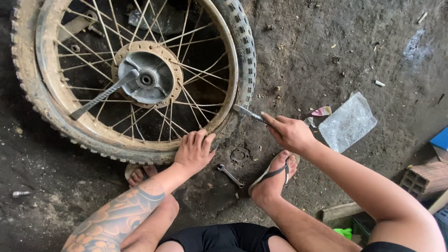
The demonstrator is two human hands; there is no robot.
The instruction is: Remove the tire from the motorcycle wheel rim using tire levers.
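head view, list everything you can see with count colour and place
wheel: 1, muddy knobby tyre, tan rim, flat on ground, upper left
tyre lever: 1, grey, lying across spokes
metal tool: 1, silver, tip at tyre edge
spanner: 1, silver, on ground between feet
plastic bag: 1, clear, on ground right
brick: 1, grey, right edge
sandals: 2, dark straps, on feet
left hand: on rim and tyre
right hand: fingers grip metal tool

A small wrench [230, 176] is lying on the dirt floor [326, 51] at about 6 o'clock. A clear bubble-wrap bag [347, 122] is resting at 3 o'clock, with a pink scrap [322, 111] just beside it. A grey hollow brick [423, 180] and a wooden board [340, 211] are sitting around 4 o'clock. A bolt [21, 193] is lying at 8 o'clock.
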